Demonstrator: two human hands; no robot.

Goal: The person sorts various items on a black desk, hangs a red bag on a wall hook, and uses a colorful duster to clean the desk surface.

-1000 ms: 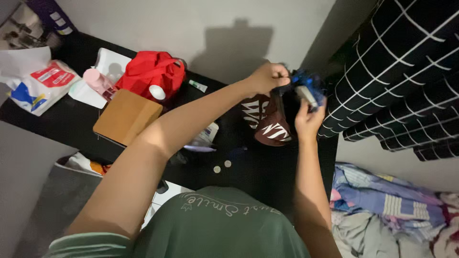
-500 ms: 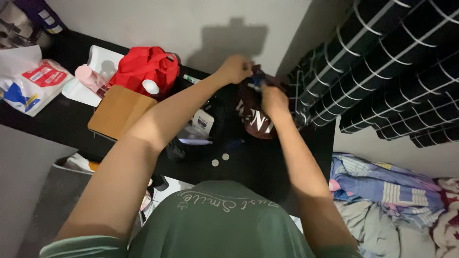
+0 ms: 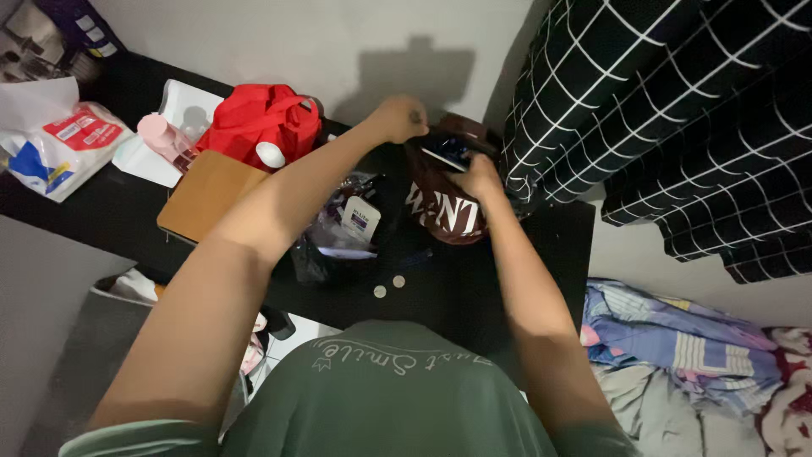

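Observation:
A dark maroon bag (image 3: pixel 444 211) with white lettering stands on the black desk (image 3: pixel 474 288) near the wall. My left hand (image 3: pixel 396 118) grips the bag's upper rim on the left side. My right hand (image 3: pixel 478 176) is at the bag's mouth, fingers closed around a blue and black object (image 3: pixel 448 152) that sits partly inside the opening.
A clear plastic pouch with a white tag (image 3: pixel 348 222) lies left of the bag, two coins (image 3: pixel 389 286) in front. A brown notebook (image 3: pixel 207 195), red bag (image 3: pixel 266 118), pink bottle (image 3: pixel 161 135) and tissue pack (image 3: pixel 59 148) are further left. A black checked curtain (image 3: pixel 660 110) hangs right; bedding (image 3: pixel 685 355) lies below.
My right hand brought the blue object from beside the curtain down into the bag's mouth. The bag now stands more upright and the view shifted slightly.

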